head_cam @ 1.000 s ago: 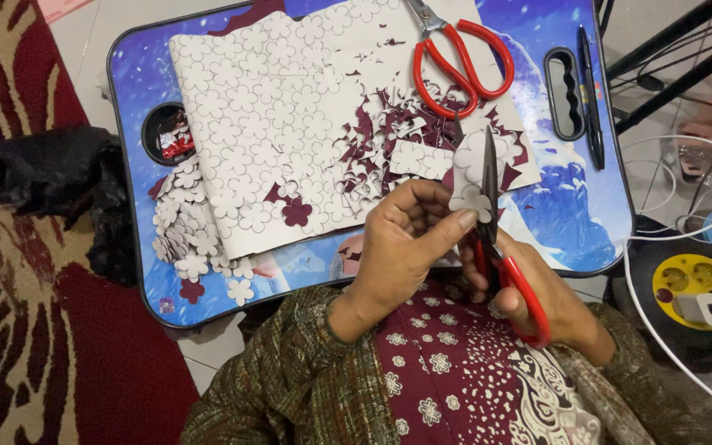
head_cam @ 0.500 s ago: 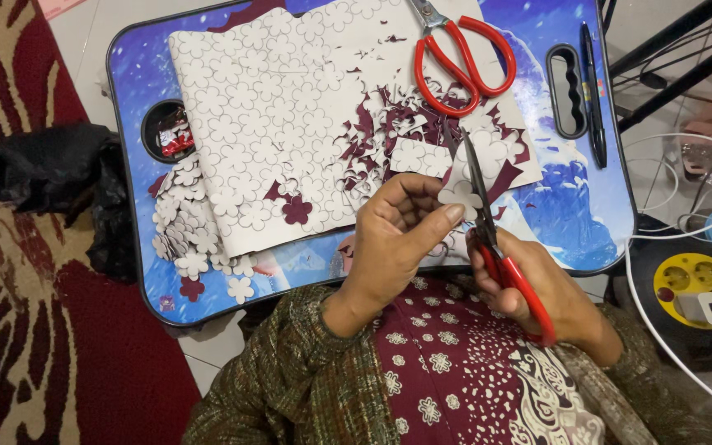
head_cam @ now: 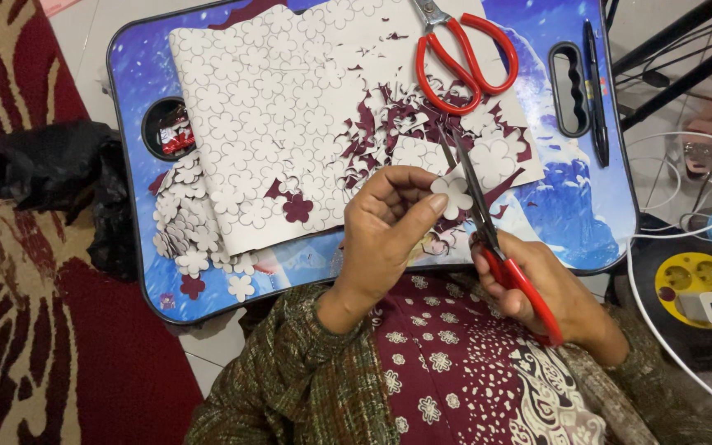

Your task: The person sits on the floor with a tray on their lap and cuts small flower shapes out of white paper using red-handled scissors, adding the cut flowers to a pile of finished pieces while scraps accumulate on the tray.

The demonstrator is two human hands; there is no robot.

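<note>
**Scissors at the edge of a paper flower over a blue lap tray**

The left hand (head_cam: 385, 235) pinches a small white paper flower (head_cam: 452, 194) between thumb and fingertips, holding it up just above the near edge of the blue tray (head_cam: 574, 206). The fingers are closed together on the flower. The right hand (head_cam: 541, 288) is clamped around the handles of a pair of red scissors (head_cam: 500, 259), whose blades point up and away from the body and meet the right side of the flower. Whether the blades are fully shut there cannot be told.

Behind the hands, a large white sheet printed with flower outlines (head_cam: 274, 115) covers much of the tray; its right part is cut ragged, with dark red backing showing through and scraps (head_cam: 389, 124) scattered over it. A pile of cut-out flowers (head_cam: 191, 239) lies at the left near corner of the tray, just beside the sheet. A second pair of red scissors (head_cam: 463, 58) rests on the far part of the sheet, well apart from the hands. A dark pen (head_cam: 595, 91) lies along the tray's right side, next to the handle slot. A round recess at the left holds a small wrapper (head_cam: 173, 132).
</note>
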